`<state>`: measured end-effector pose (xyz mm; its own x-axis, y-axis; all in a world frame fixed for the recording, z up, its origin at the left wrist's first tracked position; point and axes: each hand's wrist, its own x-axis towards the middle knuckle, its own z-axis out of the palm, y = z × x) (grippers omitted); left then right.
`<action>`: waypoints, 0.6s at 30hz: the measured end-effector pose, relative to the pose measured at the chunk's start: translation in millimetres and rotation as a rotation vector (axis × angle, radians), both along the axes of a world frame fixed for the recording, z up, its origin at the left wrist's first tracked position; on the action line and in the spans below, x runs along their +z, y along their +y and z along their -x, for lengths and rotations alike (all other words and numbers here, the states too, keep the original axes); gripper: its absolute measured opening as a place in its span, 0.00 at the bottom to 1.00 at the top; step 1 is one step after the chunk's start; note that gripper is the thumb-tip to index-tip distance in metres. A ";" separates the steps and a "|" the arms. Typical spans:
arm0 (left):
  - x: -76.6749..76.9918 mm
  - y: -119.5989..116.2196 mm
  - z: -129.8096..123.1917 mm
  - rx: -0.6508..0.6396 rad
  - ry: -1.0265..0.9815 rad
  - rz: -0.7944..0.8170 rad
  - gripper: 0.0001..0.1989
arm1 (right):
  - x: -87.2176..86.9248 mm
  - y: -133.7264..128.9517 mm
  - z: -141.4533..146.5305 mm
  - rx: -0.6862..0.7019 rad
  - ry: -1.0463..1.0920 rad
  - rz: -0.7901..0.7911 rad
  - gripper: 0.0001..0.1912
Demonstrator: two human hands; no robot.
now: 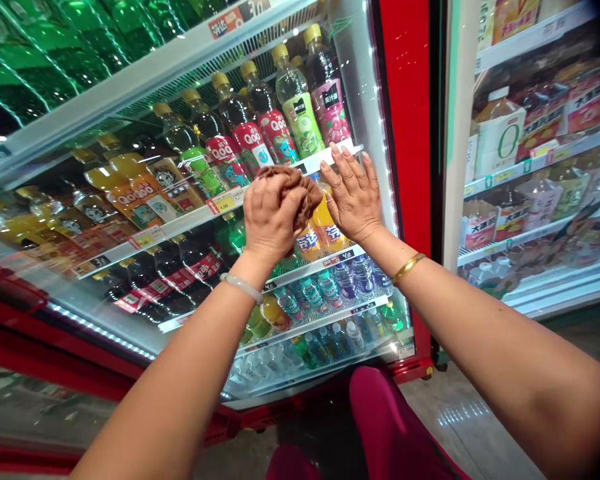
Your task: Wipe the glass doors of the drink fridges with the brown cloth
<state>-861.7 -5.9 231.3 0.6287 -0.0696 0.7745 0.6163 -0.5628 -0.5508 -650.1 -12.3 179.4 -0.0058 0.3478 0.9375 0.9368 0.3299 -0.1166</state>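
Observation:
My left hand [270,217] grips a bunched brown cloth [305,197] and presses it against the glass door [325,177] of a red drinks fridge. A pale bangle circles that wrist. To the right, my right hand [354,193] lies flat on the same glass with its fingers spread, holding nothing; a gold bangle is on its wrist. Behind the glass stand shelves of bottles, among them red-labelled bottles [250,137] above my hands and orange drink bottles [311,241] partly hidden by them.
The fridge's red frame [409,133] runs down the right side. Beyond it stands another cooler with cartons [500,130] and pouches. Red framing [30,393] of a neighbouring unit is at lower left. My knee [380,407] is close below the door, above the grey floor [475,420].

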 end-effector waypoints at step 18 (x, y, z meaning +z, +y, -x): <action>-24.0 -4.7 -6.3 0.015 -0.082 -0.024 0.16 | -2.6 4.0 -0.3 0.013 0.003 -0.055 0.31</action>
<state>-855.4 -10.7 207.3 0.5645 -0.0797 0.8216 0.6679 -0.5409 -0.5113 -649.8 -8.2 176.8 -0.0074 0.2957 0.9553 0.9321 0.3481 -0.1005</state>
